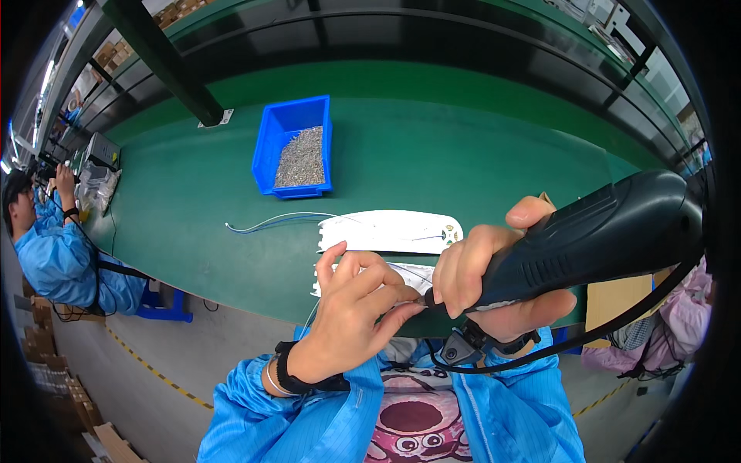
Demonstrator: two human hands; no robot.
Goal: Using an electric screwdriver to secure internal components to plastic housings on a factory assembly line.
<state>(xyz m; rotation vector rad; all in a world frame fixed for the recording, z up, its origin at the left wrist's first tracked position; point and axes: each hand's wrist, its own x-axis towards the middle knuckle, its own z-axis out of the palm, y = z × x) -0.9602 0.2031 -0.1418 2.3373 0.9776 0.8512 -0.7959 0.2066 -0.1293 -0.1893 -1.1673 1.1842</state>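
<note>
My right hand (486,270) is wrapped round a black corded electric screwdriver (594,239), its tip pointing left. At that tip, the fingers of my left hand (351,309) are pinched together; whatever they hold is too small to make out. Beneath my hands, partly covered by them, lies a white plastic part (414,273) near the bench's front edge. Just beyond it rests a second white elongated housing (386,231), rounded at its right end. Thin white and blue wires (266,224) trail from its left end.
A blue bin (264,150) of small metal screws (302,160) stands farther back on the green bench (432,162). A green post (166,62) rises at the back left. At far left sits another person in blue (58,247). The screwdriver's cord (617,328) loops past my right forearm.
</note>
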